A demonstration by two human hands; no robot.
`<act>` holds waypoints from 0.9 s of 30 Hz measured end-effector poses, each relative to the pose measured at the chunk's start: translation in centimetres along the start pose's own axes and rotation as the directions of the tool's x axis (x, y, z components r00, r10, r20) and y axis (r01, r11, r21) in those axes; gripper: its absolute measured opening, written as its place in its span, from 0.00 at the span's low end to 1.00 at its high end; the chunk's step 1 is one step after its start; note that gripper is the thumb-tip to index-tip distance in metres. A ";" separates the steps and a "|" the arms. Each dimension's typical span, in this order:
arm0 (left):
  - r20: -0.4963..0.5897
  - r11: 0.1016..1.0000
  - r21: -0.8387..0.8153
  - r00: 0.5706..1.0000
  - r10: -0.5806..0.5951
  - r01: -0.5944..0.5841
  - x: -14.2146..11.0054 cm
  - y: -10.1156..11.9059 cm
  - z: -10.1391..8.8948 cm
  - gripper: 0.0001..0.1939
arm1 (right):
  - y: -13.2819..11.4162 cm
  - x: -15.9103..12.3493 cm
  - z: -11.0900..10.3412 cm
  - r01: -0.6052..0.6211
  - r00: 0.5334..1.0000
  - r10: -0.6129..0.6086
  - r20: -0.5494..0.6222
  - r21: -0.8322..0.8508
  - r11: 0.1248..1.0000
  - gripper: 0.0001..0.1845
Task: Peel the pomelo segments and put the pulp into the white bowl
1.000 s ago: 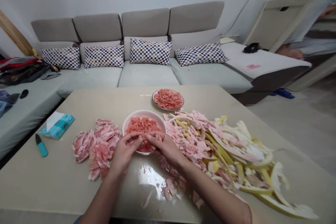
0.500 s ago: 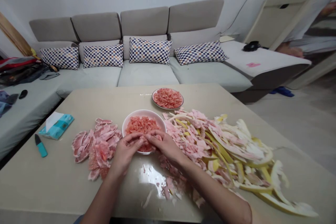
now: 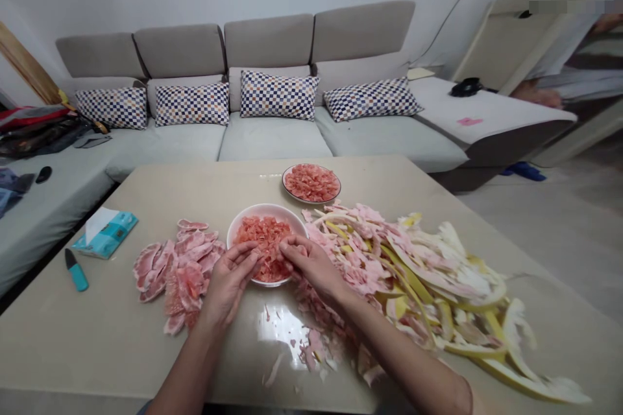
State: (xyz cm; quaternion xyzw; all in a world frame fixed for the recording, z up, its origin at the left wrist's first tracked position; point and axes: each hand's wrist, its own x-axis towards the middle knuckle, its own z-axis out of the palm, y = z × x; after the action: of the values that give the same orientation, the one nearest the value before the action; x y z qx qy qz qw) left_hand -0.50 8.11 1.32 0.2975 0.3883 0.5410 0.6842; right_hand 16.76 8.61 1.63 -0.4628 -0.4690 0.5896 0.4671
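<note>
A white bowl [image 3: 235, 215] holds loose pink pomelo flesh [image 3: 263, 233]. Over its near left rim is my left hand [image 3: 232, 275], thumb and fingertips drawn together in a pinch; whatever lies between them is too small to make out. At the bowl's near right side my right hand [image 3: 311, 266] is closed, with a pinkish bit of pomelo partly showing at its fingers. Left of the bowl lies a heap of pomelo segments [image 3: 187, 272], some with pale skin on. To the right spreads a large pile of pomelo peel [image 3: 413, 272] and pink membrane scraps.
Behind the bowl stands a dark-rimmed plate of pomelo flesh [image 3: 311, 183]. A tissue pack [image 3: 109, 233] and a teal-handled knife [image 3: 76, 272] lie at the table's left. Small scraps [image 3: 311, 353] litter the front. Beyond is a sofa [image 3: 272, 136]; a person's arm shows far right.
My two hands, with fingertips together over the bowl before, have moved apart, the left one slightly leftward and the right one slightly rightward.
</note>
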 end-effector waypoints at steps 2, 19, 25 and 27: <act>0.024 1.000 -0.018 0.999 -0.023 0.023 0.0 -0.1 -0.1 0.13 | -0.2 -0.1 -0.1 -0.001 1.000 0.001 0.001 -0.032 0.999 0.20; 0.071 0.983 -0.133 0.990 -0.118 0.127 0.1 -0.1 -0.1 0.12 | -0.8 -1.1 0.9 0.412 0.893 -0.446 0.053 -0.495 0.765 0.12; 0.086 0.982 -0.129 0.988 -0.125 0.136 -0.1 -0.3 -0.1 0.11 | -0.7 -1.3 1.3 0.492 0.836 -0.544 0.072 -0.539 0.684 0.07; 0.090 0.980 -0.138 0.987 -0.130 0.141 -0.1 -0.3 0.0 0.11 | -0.7 -1.3 1.2 0.493 0.832 -0.550 0.074 -0.554 0.671 0.07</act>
State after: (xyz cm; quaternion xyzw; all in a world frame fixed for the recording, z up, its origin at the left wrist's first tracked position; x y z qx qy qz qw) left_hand -0.36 7.93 1.14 0.2419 0.3397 0.5071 0.7543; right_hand 15.85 7.23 2.61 -0.4523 -0.7069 0.2463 0.4848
